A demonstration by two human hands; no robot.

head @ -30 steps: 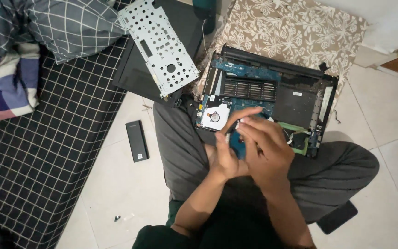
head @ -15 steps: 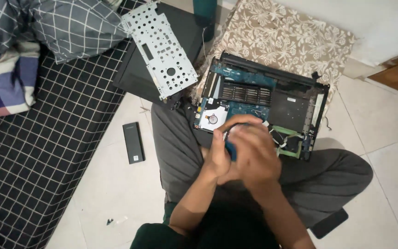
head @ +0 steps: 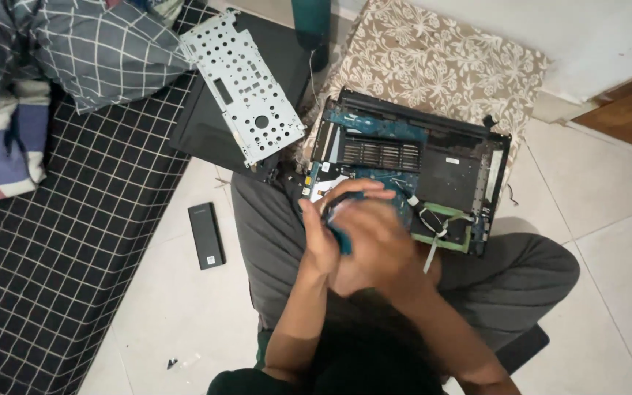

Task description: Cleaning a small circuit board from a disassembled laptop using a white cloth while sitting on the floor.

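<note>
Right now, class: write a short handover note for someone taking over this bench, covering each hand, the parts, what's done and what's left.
Left hand and right hand: together over the opened laptop on the lap, gripping a small blue-green object; blurred.
Done: perforated metal plate off, lying on the dark panel.
Black rectangular pack lies on the floor tiles.
Left: circuit board and internals remain in the chassis.
</note>
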